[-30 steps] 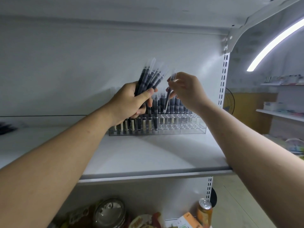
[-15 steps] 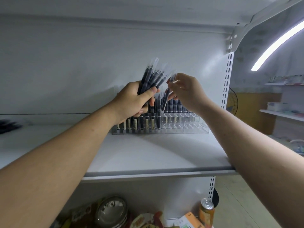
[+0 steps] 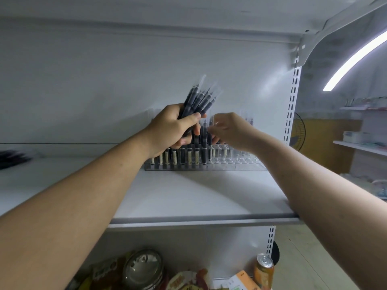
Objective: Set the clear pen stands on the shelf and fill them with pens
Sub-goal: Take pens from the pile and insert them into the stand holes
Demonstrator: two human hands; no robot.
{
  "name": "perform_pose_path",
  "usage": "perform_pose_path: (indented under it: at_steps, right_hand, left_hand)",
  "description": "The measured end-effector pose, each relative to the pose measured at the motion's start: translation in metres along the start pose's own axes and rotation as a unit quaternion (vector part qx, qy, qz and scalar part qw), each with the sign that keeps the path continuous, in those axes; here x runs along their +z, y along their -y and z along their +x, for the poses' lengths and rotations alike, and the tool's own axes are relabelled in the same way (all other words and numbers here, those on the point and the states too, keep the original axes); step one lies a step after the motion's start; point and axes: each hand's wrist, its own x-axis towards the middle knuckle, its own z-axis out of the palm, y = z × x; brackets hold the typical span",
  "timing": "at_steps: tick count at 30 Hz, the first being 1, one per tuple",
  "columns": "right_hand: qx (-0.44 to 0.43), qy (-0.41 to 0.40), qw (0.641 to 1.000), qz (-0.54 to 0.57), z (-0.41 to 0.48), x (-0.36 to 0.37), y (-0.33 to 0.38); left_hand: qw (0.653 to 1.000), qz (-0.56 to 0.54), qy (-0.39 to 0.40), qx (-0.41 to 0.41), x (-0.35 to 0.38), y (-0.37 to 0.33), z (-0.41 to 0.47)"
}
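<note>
A clear pen stand (image 3: 232,166) sits at the back of the white shelf (image 3: 188,201). Its left half holds several dark pens upright, and the slots on its right half show no pens. My left hand (image 3: 173,126) grips a bundle of dark pens (image 3: 199,99) with clear caps, fanned upward above the stand's left part. Just to its right, my right hand (image 3: 232,130) is low over the stand's middle. Its fingertips pinch a single pen (image 3: 209,143) that stands almost upright with its lower end among the slots.
More dark pens (image 3: 12,158) lie at the shelf's far left. A slotted upright post (image 3: 292,105) bounds the shelf on the right, with a fan (image 3: 298,132) behind it. Below the shelf are a metal bowl (image 3: 142,266), a drink can (image 3: 263,268) and packets.
My right hand has come down from beside the bundle's top toward the stand, bringing the single pen from a slant to nearly upright in the slots. The left hand stayed put.
</note>
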Motion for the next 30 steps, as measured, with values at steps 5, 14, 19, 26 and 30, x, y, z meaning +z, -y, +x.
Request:
perform_pose_path:
  at_steps: [5,14,19,26,30]
  right_hand:
    - [-0.012,0.008,0.999,-0.034,0.002,-0.002,-0.007]
    - [-0.064,-0.108,0.962,0.242,-0.003,-0.026,0.006]
    - [-0.051,-0.021,0.932,0.358,-0.006,-0.021,0.011]
    - [-0.059,-0.024,0.922,0.383,-0.007,-0.021,0.012]
    - [-0.043,-0.06,0.894,0.441,-0.004,-0.024,0.01]
  left_hand:
    - [1.0,-0.007,0.001,-0.014,0.001,-0.001,-0.001]
    - [1.0,0.013,-0.018,0.004,0.002,-0.003,-0.002]
    - [1.0,0.015,-0.008,0.009,0.003,-0.005,-0.003]
    - [0.999,0.046,-0.007,0.004,0.003,-0.005,-0.004]
    - [0.999,0.043,-0.005,0.009,0.001,-0.003,-0.003]
